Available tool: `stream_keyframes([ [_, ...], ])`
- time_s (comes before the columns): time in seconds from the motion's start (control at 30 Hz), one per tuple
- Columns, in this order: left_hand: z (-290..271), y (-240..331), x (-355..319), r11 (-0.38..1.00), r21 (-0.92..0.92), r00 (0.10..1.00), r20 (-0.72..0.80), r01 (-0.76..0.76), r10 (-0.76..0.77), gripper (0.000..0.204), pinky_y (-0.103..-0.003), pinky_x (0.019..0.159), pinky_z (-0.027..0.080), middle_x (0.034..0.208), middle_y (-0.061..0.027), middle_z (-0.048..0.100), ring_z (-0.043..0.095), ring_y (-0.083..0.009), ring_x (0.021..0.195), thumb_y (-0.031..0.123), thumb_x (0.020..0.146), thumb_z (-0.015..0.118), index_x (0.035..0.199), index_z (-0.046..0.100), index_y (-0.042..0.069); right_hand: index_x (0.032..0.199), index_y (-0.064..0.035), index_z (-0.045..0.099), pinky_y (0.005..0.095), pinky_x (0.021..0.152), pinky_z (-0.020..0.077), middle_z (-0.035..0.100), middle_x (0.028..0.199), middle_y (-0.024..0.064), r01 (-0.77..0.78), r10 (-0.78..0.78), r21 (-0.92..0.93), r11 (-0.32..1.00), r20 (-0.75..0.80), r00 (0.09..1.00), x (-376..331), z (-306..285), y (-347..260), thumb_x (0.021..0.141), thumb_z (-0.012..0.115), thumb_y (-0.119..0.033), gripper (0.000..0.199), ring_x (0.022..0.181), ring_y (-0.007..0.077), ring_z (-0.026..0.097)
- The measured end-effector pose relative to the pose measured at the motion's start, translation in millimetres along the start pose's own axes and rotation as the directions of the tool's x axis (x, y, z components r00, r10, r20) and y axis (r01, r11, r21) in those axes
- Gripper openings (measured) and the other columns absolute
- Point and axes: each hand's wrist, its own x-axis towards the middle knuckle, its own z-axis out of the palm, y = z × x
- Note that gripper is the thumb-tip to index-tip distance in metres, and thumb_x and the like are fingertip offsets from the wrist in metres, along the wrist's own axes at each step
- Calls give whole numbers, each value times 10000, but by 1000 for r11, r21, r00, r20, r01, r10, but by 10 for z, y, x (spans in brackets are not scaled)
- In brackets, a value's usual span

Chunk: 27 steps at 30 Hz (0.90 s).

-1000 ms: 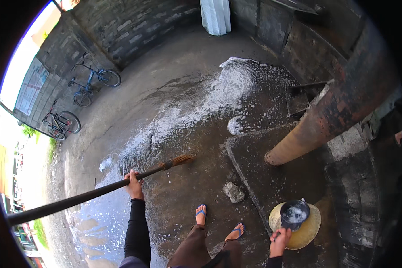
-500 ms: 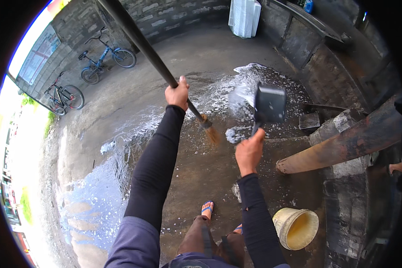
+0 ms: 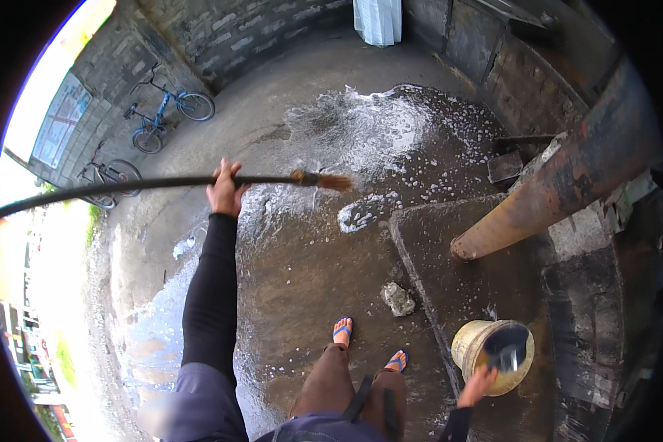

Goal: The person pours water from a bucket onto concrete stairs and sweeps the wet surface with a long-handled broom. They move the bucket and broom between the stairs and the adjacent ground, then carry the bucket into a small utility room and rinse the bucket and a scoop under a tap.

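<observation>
My left hand is closed around the dark handle of a stick broom, out in front of me. The broom lies nearly level across the view, its short brown bristles pointing right above the wet floor. At the lower right, my right hand is at the mouth of a dirty cream bucket, closed on the handle of a dark dipper. The dipper's bowl sits inside the bucket opening. Its grip is partly hidden by my fingers.
White suds spread over the wet concrete floor. A broken lump of concrete lies near my feet, beside a raised slab edge. To the right leans a rusty pipe. Two bicycles stand by the block wall; a white wrapped stack is at the back.
My right hand has swung down from the front to the bucket with the dipper, which was throwing water before. The broom has turned from steep to nearly level, its bristles lifted.
</observation>
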Motion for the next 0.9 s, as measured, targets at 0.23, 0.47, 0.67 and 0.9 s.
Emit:
stream_keyframes([
  [0.23, -747, -956, -1151, 991, 110, 987, -152, 77, -60, 297, -537, 816, 535, 1122, -111, 647, 596, -252, 1038, 424, 1004, 591, 1064, 503, 147, 925, 108, 612, 535, 894, 470, 654, 987, 339, 83, 205, -633, 769, 367, 907, 1428, -234, 2373, 833, 539, -130, 265, 989, 526, 601],
  [0.47, -915, -1275, -1705, 959, 267, 982, -183, 93, -44, 365, -640, 957, 481, 1200, -142, 607, 541, -402, 1139, 458, 1001, 582, 973, 463, 114, 846, -18, 609, 488, 587, 481, 642, 717, 174, 224, -1, -539, 812, 382, 924, 2104, 903, 3753, 829, 608, -118, 101, 644, 350, 622],
  [0.67, -901, -1227, -1655, 957, 272, 988, -137, 106, -70, 350, -545, 888, 535, 1139, -113, 652, 605, -291, 1077, 447, 987, 616, 1049, 494, 125, 924, -137, 568, 318, 449, 381, 575, 742, 12, -682, 527, -43, 730, 670, 523, 1930, 1070, 3450, 962, 580, -201, 75, 554, 140, 499],
  [0.9, -684, -1342, -1499, 947, 313, 980, -198, 71, -8, 332, -506, 819, 545, 1043, -88, 669, 629, -217, 951, 425, 979, 639, 964, 491, 129, 1000, -118, 579, 241, 462, 352, 532, 756, -10, -738, 446, 372, 563, 615, 650, 1242, -778, 1756, 979, 583, -168, 54, 575, 74, 463],
])
